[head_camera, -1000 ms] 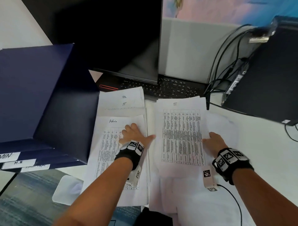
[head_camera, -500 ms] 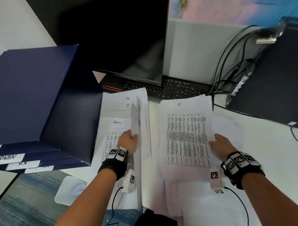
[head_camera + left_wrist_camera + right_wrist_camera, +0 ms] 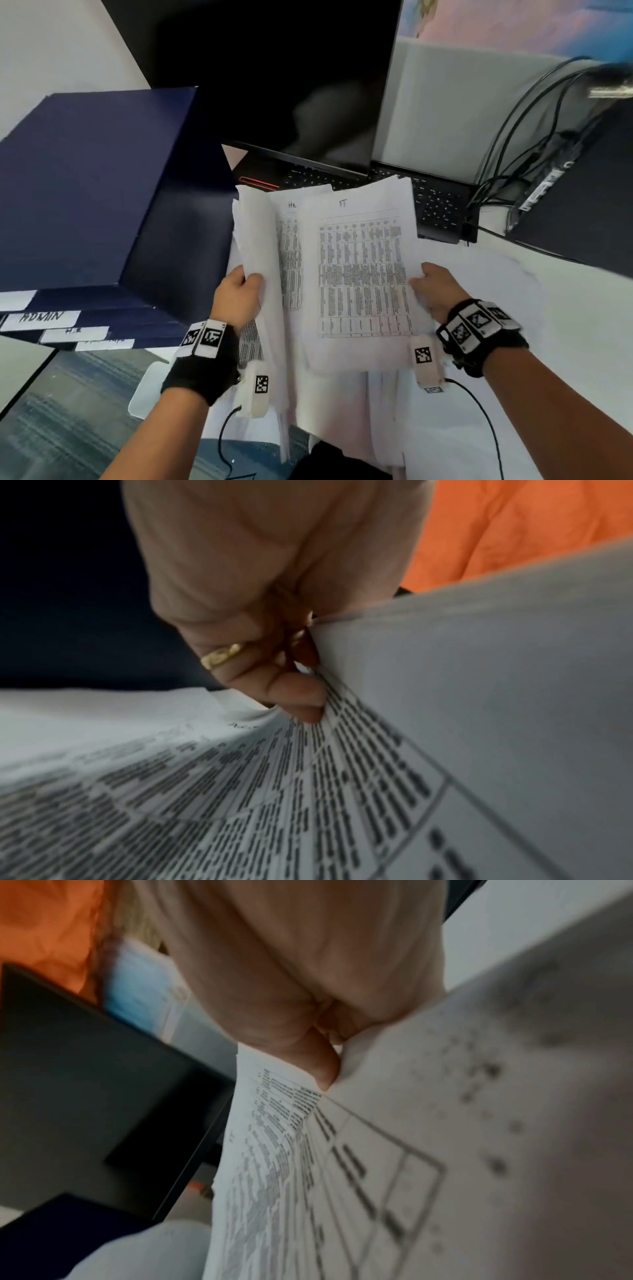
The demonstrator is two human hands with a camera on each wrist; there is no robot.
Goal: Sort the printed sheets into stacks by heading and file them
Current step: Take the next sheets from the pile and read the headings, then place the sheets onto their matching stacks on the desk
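Observation:
Both hands hold printed sheets up off the desk in front of me. My right hand [image 3: 426,286] grips the right edge of a stack [image 3: 359,274] whose top sheet is headed "IT"; its thumb [image 3: 322,1066] pinches the paper. My left hand [image 3: 241,291] grips the left side of another bundle of sheets [image 3: 260,240], turned up on edge, with a sheet headed "HR" [image 3: 291,219] showing behind it. In the left wrist view the fingers [image 3: 291,693] curl round the sheet edges. More printed sheets [image 3: 250,342] lie on the desk below.
A dark blue box file [image 3: 85,192] stands at the left over folders labelled ADMIN [image 3: 41,317] and H.R [image 3: 73,331]. A laptop keyboard [image 3: 428,202] and dark screen [image 3: 274,68] lie behind the sheets. Cables [image 3: 513,137] and a black case [image 3: 589,205] are at the right.
Both hands were flat on stacks lying on the desk. Now each grips its stack, and both have lifted and come together in the middle, the left bundle tipped on edge.

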